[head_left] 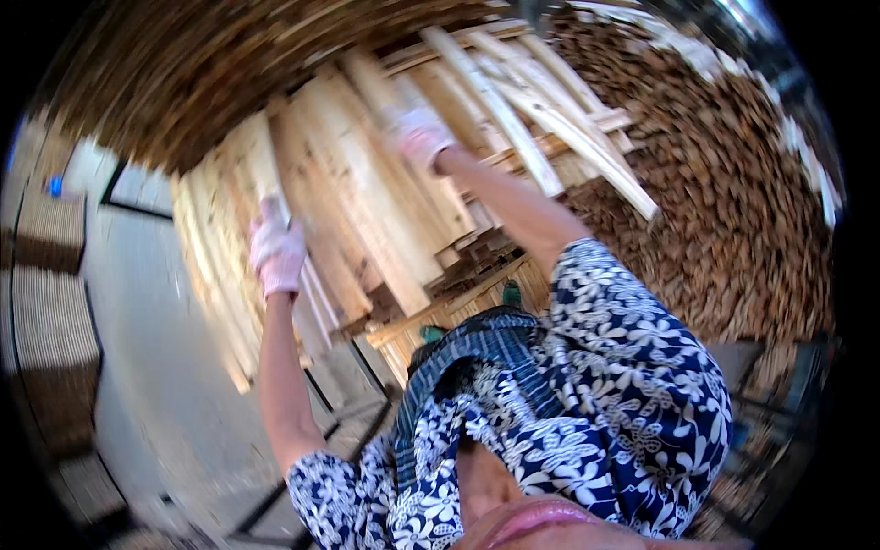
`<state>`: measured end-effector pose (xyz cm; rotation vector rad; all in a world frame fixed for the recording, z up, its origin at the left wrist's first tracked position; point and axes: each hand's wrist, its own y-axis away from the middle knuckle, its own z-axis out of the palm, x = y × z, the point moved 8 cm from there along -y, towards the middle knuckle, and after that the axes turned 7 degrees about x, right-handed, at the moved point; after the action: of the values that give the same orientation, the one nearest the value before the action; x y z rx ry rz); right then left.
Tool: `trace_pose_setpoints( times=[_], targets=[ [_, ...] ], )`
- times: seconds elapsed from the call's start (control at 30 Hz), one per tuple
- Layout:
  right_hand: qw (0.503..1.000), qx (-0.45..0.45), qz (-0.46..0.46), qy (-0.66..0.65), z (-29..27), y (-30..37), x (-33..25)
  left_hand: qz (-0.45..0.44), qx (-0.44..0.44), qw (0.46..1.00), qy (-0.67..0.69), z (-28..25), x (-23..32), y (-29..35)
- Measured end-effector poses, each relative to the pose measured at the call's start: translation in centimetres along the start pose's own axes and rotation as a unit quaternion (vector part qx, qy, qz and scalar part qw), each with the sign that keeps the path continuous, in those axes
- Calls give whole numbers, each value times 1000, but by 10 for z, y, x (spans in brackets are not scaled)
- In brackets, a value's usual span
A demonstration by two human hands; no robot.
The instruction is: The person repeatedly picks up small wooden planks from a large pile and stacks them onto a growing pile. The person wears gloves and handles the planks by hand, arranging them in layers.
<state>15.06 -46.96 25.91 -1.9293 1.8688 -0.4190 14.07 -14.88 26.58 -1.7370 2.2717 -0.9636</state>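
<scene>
1. Flat, pale wooden boards lie side by side at upper centre, long axes slanting down rightward.
2. Pink-gloved left hand: nearer the leftmost boards; gripping, cannot tell.
3. Pink-gloved right hand: blurred, upper centre; grip unclear.

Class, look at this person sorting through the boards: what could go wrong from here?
Splinters might scratch the bare forearms, since the gloves end at the wrists.
The planks on the right lie loosely crossed, so a knock from the right arm could shift them.
The uneven ends of the boards jut toward the body; one slipping off could hit the green shoes.
</scene>
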Motion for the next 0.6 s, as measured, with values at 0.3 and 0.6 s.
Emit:
trace_pose_setpoints(
  times=[0.3,0.6],
  targets=[
    [946,-226,30,-232,-12,8,11,-48,-75,995,-33,13,-20,-8],
    [941,-251,-14,227,-132,202,371,295,76,937,173,-34,197,48]
  ],
)
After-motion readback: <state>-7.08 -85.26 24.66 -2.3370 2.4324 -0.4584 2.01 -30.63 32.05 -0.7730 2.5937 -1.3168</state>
